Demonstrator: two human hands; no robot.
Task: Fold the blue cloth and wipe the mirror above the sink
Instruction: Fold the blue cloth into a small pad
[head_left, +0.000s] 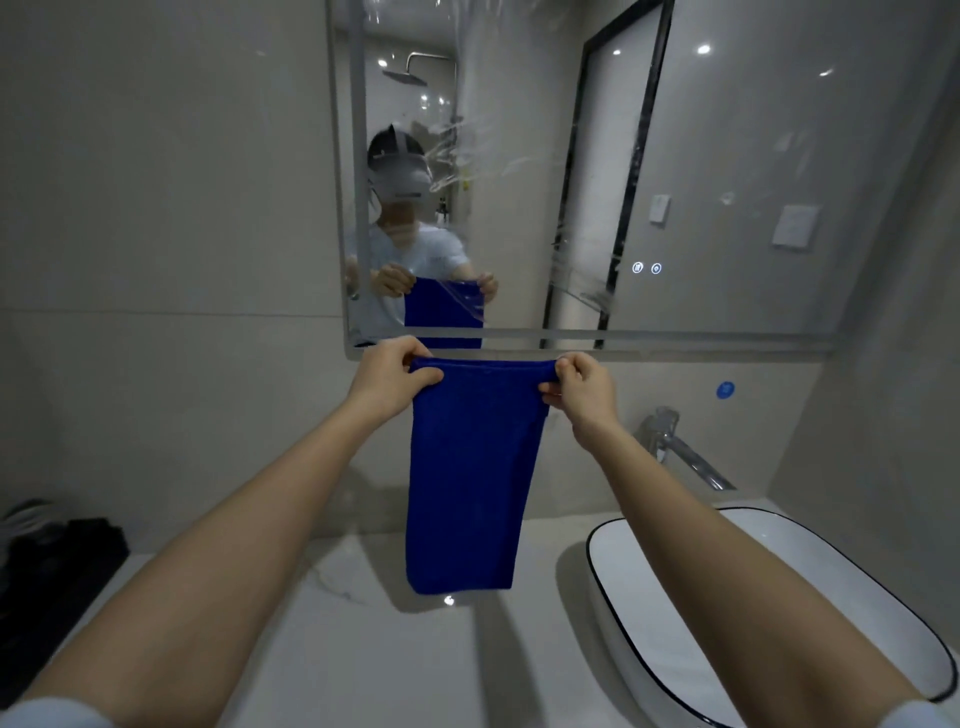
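The blue cloth (470, 467) hangs straight down in front of me as a long folded strip, its lower end just above the counter. My left hand (392, 379) pinches its top left corner and my right hand (582, 387) pinches its top right corner, both held up just below the mirror's lower edge. The mirror (727, 182) fills the wall above, streaked with smears across its middle and left part. It reflects me holding the cloth. The white sink (810, 582) with a dark rim sits at the lower right.
A chrome tap (680, 452) juts from the wall above the sink. The pale stone counter (363, 649) stretches below the cloth. Dark folded items (57, 551) lie at the counter's far left. A small blue round sticker (725, 389) is on the wall tile.
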